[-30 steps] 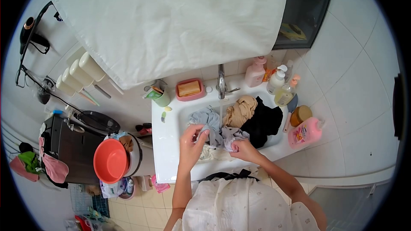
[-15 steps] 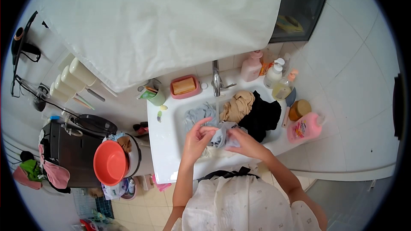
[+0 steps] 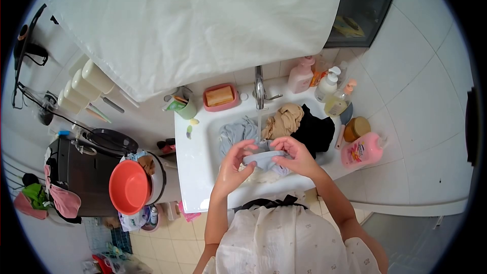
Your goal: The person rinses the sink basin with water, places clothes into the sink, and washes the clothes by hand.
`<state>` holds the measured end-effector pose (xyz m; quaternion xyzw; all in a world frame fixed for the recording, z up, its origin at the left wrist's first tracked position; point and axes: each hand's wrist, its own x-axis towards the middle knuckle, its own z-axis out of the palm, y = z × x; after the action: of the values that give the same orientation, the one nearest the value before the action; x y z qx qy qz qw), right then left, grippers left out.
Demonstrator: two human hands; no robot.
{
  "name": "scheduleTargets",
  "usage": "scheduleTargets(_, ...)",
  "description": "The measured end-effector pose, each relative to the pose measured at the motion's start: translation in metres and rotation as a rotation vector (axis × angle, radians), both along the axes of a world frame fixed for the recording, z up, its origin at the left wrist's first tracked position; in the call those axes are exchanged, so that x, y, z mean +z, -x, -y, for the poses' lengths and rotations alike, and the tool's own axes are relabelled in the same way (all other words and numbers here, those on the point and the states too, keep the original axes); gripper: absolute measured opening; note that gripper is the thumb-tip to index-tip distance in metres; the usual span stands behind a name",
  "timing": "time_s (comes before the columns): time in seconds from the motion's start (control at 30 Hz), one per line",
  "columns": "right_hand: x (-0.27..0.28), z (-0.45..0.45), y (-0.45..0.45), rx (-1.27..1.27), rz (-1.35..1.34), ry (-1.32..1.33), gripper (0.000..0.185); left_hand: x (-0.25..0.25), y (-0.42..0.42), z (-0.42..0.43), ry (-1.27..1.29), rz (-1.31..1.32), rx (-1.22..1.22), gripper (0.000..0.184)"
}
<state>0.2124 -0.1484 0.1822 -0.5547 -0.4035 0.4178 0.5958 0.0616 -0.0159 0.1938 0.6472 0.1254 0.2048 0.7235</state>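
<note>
Over the sink [image 3: 203, 172], a small light blue-grey garment [image 3: 266, 160] with a band-like edge is stretched between my hands. My left hand [image 3: 234, 166] pinches its left end, thumb below and fingers curved above. At the other end, my right hand [image 3: 298, 158] grips the band between thumb and fingers. A thin stream of water runs from the tap [image 3: 259, 89] just behind the garment. In the basin lie a pale blue cloth [image 3: 236, 133], a beige cloth [image 3: 284, 122], a black cloth [image 3: 313, 131] and some whitish fabric [image 3: 258, 176], partly hidden by my hands.
A soap dish [image 3: 221, 105] with a soap bar and a green cup [image 3: 186, 111] stand on the rear left rim. Pump bottles [image 3: 327, 85], a brown jar [image 3: 356, 129] and a pink bottle [image 3: 361, 151] line the right side. A red basin [image 3: 130, 187] is at left.
My right hand has risen and turned, its fingers now over the band. The garment, bunched before, is now spread wide between both hands. The view has shifted slightly.
</note>
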Motion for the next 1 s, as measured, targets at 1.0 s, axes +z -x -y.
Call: scheduleTargets(1.0, 0.021, 0.026, 0.011, -0.105, -0.207, -0.067, 0.006, -0.014, 0.0, -0.001, -0.183, 0.087, -0.153, 0.012)
